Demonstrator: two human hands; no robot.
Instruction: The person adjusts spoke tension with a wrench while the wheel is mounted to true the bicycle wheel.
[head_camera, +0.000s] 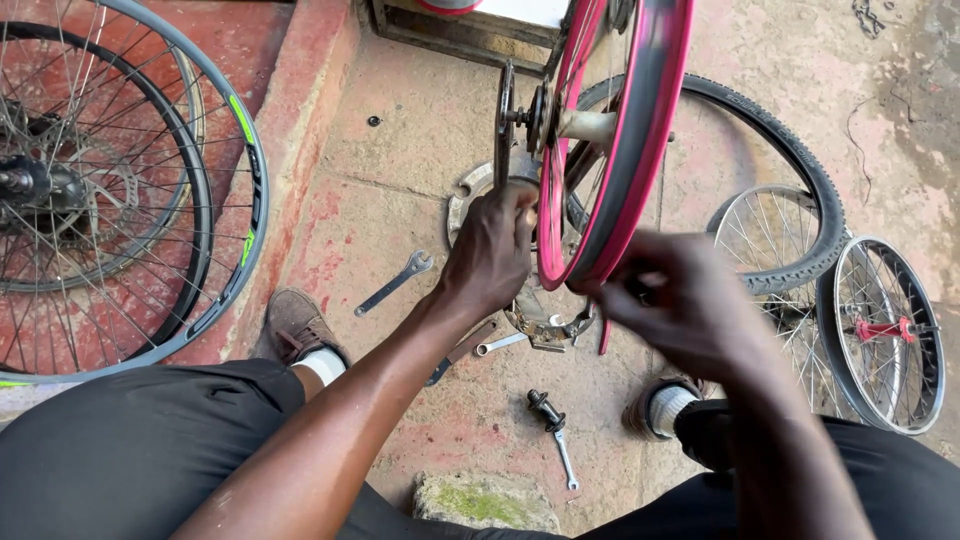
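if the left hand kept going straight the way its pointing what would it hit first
The left hand points up and away, already against the pink wheel rim. Straight on, it would probably meet the dark chainring at the hub first, though depth is hard to judge.

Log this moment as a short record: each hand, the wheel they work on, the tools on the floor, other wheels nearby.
left hand: grips the pink wheel near its hub
right hand: pinches the pink wheel at its lower rim
floor tools: flat wrench left of the hands; axle between the feet
other wheels: large grey-rimmed wheel at left; small spoked wheel and loose black tyre at right
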